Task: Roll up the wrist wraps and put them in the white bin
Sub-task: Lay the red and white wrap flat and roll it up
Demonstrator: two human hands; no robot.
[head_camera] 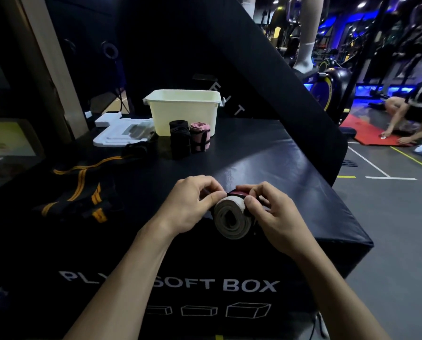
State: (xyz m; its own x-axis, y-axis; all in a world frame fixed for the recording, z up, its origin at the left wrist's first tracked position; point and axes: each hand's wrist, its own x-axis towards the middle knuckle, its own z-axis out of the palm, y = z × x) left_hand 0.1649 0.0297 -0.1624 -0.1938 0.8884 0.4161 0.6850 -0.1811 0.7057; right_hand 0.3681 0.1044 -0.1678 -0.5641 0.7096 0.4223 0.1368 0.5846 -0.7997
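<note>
A gym: padded plyo box [254,153]; exercise bike [332,84]; red floor mat [367,133].

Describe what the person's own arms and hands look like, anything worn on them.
Both forearms are bare up to the frame's bottom edge: no sleeves, gloves, watch or bands visible. The left hand and right hand show no rings; fingernails are short and unpainted.

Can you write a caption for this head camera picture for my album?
Both hands, left hand and right hand, roll a wrap on the box near the bin.
</note>
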